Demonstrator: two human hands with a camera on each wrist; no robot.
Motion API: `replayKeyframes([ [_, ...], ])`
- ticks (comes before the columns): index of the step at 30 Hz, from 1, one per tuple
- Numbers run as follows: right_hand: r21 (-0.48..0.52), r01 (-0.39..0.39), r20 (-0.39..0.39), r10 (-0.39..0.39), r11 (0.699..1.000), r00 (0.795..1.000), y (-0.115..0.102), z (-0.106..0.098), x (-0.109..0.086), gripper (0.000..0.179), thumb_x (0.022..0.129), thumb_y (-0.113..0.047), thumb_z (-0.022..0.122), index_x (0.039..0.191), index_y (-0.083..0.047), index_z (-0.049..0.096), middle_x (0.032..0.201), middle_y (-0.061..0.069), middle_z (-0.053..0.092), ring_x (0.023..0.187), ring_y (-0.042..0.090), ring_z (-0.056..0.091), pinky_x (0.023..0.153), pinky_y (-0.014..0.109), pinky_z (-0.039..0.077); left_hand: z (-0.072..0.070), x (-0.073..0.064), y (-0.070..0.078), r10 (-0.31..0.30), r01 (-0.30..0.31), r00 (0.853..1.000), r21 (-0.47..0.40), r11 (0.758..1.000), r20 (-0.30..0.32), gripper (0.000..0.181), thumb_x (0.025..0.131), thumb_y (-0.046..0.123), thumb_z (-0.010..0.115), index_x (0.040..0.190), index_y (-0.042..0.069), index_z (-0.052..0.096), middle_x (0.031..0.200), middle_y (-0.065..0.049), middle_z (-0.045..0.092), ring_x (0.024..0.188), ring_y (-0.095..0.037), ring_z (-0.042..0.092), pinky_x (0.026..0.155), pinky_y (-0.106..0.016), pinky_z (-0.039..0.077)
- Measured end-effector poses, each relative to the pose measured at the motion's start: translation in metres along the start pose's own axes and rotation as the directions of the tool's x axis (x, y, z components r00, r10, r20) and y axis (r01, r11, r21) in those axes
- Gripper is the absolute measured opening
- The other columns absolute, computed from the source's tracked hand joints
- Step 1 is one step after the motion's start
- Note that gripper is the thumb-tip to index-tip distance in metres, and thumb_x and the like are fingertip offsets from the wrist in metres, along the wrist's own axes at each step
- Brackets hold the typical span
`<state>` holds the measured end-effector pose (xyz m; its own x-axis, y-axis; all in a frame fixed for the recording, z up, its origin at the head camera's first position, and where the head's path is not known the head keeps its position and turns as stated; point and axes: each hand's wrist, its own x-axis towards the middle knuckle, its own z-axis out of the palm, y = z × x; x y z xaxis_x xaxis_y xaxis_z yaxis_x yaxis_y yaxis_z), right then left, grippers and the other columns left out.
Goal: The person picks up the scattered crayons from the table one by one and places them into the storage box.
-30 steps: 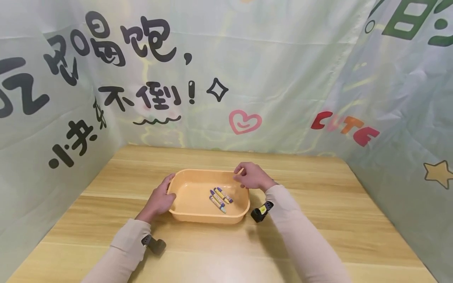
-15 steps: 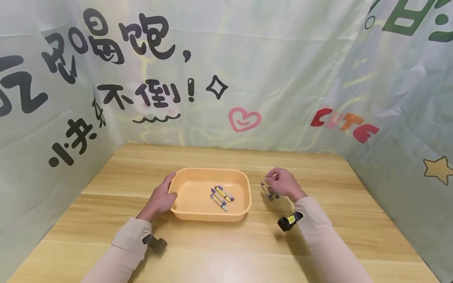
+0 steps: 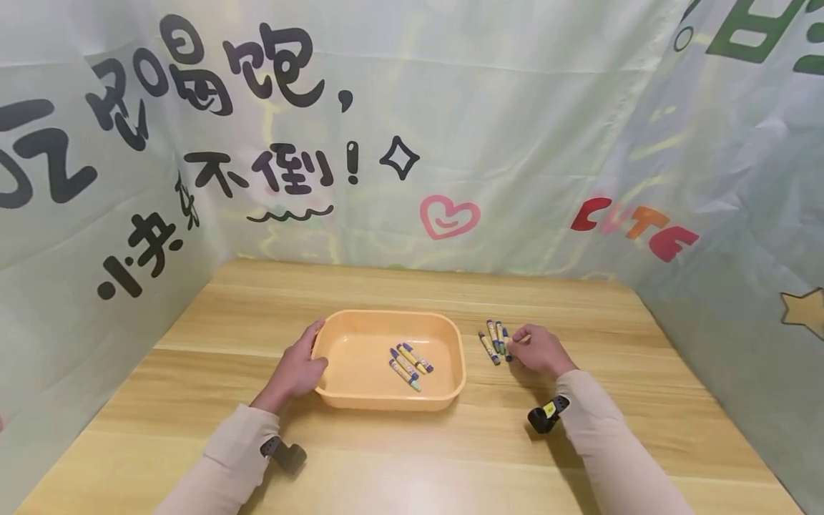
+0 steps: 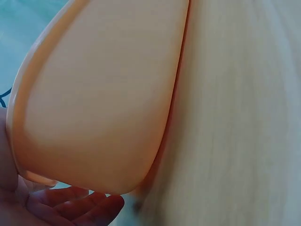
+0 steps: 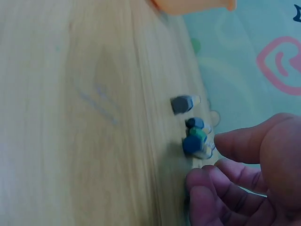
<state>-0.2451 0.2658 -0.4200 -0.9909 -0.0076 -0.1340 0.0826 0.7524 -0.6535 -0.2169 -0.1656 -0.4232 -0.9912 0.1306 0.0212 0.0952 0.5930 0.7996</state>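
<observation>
A pale orange plastic tray (image 3: 386,403) stands on the table, with several crayons (image 3: 410,366) lying together in its right part. My left hand (image 3: 295,372) grips the tray's left end, thumb over the rim and fingers outside. In the left wrist view, the fingers of that hand (image 4: 70,207) curl by the tray wall (image 4: 94,183). To the right of the tray, several more crayons (image 3: 488,348) lie close together on the table. Beside the rightmost one is my right hand (image 3: 541,350). Its thumb (image 5: 240,143) and fingers are apart, just short of the crayons (image 5: 193,145).
The wooden table (image 3: 399,458) extends around the tray on every side. Printed fabric walls (image 3: 515,143) enclose its back and both sides. A small black camera (image 3: 543,417) sits on the right wrist, another (image 3: 286,458) on the left.
My right hand has moved from over the tray's right rim to the crayons on the table, then lower and slightly right, uncovering them. The left hand still holds the tray.
</observation>
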Motion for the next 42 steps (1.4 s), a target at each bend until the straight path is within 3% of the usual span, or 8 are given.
replayKeyframes([
  [7,0.007,-0.016,0.025,0.016,1.0,1.0,0.0,0.001,0.002,0.024,0.092,-0.018,0.061,0.104,0.002,0.056,0.072,0.007,0.063,0.059,0.017,0.059,0.058,0.032,0.051,0.002,-0.003,0.002,-0.011,0.011,1.0,-0.032,0.999,0.016,0.073,0.085,0.0,0.048,0.153,0.005,0.021,0.142,-0.029,0.043,0.081,-0.025,0.065,0.065,-0.034,0.052],
  [13,-0.004,0.002,0.009,-0.002,1.0,1.0,-0.005,0.0,0.004,0.024,0.089,-0.013,0.063,0.104,0.006,0.058,0.076,0.01,0.063,0.06,0.018,0.058,0.055,0.033,0.052,0.005,-0.001,0.0,-0.003,0.003,1.0,-0.033,0.999,0.011,0.072,0.086,0.001,0.048,0.153,0.006,0.021,0.142,-0.027,0.044,0.091,-0.025,0.065,0.073,-0.036,0.052],
  [19,-0.075,-0.026,0.03,0.028,0.997,0.999,-0.009,-0.003,0.004,0.023,0.081,-0.011,0.068,0.096,0.004,0.059,0.087,0.013,0.062,0.067,0.021,0.058,0.059,0.032,0.051,0.005,-0.002,0.001,-0.009,0.009,1.0,-0.036,0.999,0.01,0.074,0.085,0.0,0.048,0.153,0.006,0.021,0.141,-0.028,0.045,0.088,-0.025,0.065,0.07,-0.035,0.053],
  [23,-0.146,-0.036,0.058,0.045,0.989,0.997,-0.01,-0.004,0.004,0.01,0.076,-0.006,0.065,0.078,-0.004,0.055,0.075,0.007,0.056,0.059,0.017,0.053,0.053,0.029,0.044,0.005,-0.002,0.002,-0.003,0.003,1.0,-0.035,0.999,0.005,0.073,0.085,0.0,0.048,0.153,0.006,0.022,0.14,-0.028,0.046,0.088,-0.025,0.066,0.072,-0.036,0.053],
  [27,-0.177,-0.049,0.081,0.064,0.983,0.995,-0.014,-0.003,0.005,0.022,0.072,0.0,0.052,0.059,-0.013,0.04,0.054,-0.004,0.036,0.045,0.01,0.041,0.044,0.023,0.035,0.005,-0.002,0.002,-0.002,0.003,1.0,-0.034,0.999,0.007,0.073,0.085,0.0,0.048,0.153,0.005,0.022,0.141,-0.028,0.045,0.091,-0.026,0.065,0.075,-0.038,0.053],
  [36,-0.21,-0.032,0.086,0.051,0.977,0.995,-0.016,0.002,0.002,0.029,0.075,-0.001,0.05,0.057,-0.017,0.034,0.05,-0.006,0.027,0.044,0.009,0.026,0.045,0.024,0.029,0.006,-0.002,0.001,-0.017,0.018,1.0,-0.053,0.998,0.021,0.073,0.086,0.0,0.048,0.153,0.006,0.021,0.141,-0.028,0.044,0.087,-0.025,0.066,0.07,-0.035,0.053],
  [40,-0.154,-0.023,0.073,0.035,0.988,0.997,-0.011,0.002,0.002,0.026,0.075,-0.002,0.049,0.059,-0.015,0.035,0.053,-0.004,0.029,0.046,0.011,0.03,0.047,0.026,0.032,0.006,-0.002,0.002,-0.019,0.019,1.0,-0.055,0.998,0.017,0.073,0.086,0.0,0.047,0.153,0.006,0.021,0.14,-0.029,0.045,0.087,-0.025,0.065,0.07,-0.035,0.053],
  [42,-0.117,-0.022,0.059,0.029,0.993,0.998,-0.008,0.001,0.001,0.012,0.076,-0.003,0.051,0.066,-0.007,0.047,0.061,0.001,0.043,0.053,0.014,0.041,0.049,0.027,0.039,0.005,-0.002,0.002,-0.018,0.018,1.0,-0.052,0.998,0.013,0.072,0.086,0.0,0.047,0.153,0.006,0.021,0.14,-0.029,0.045,0.087,-0.025,0.065,0.07,-0.035,0.053],
])
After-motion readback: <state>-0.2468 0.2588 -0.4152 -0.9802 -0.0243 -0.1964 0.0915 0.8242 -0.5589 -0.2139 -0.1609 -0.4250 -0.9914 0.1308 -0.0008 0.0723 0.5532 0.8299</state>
